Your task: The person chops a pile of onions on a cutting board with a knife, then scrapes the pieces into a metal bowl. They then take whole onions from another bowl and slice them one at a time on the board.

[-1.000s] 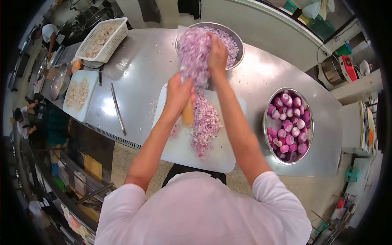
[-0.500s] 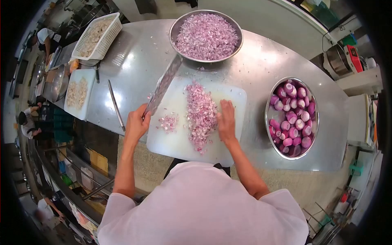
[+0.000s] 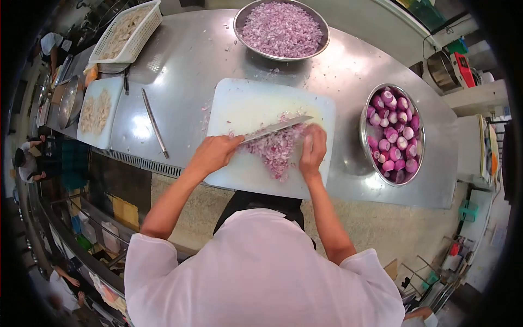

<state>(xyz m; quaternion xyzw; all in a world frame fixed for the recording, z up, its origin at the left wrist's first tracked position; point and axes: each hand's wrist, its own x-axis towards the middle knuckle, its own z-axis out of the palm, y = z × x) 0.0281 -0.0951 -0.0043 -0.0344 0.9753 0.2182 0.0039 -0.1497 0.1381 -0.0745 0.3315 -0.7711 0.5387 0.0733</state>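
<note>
My left hand [image 3: 217, 151] is closed around the handle of a knife [image 3: 277, 128]. Its broad blade lies slantwise across the upper part of a pile of chopped purple onion [image 3: 277, 155], tip toward the right. At the pile's right edge, near the blade tip, my right hand [image 3: 313, 150] rests cupped with its fingers bent, and I see nothing held in it. Under the pile is a white cutting board [image 3: 234, 109]. Some onion bits under the blade are hidden.
Beyond the board stands a metal bowl [image 3: 261, 52] of chopped onion. Another bowl [image 3: 364, 131], at right, holds peeled purple onions. On the left are a metal rod [image 3: 155, 122], a small board [image 3: 111, 117] with pale chopped pieces, and a white basket [image 3: 139, 46]. People work at far left.
The knife has swung from pointing away beside the pile to lying across it. My left hand moved right, and my right hand changed from flat to cupped. The chopped onion is more bunched.
</note>
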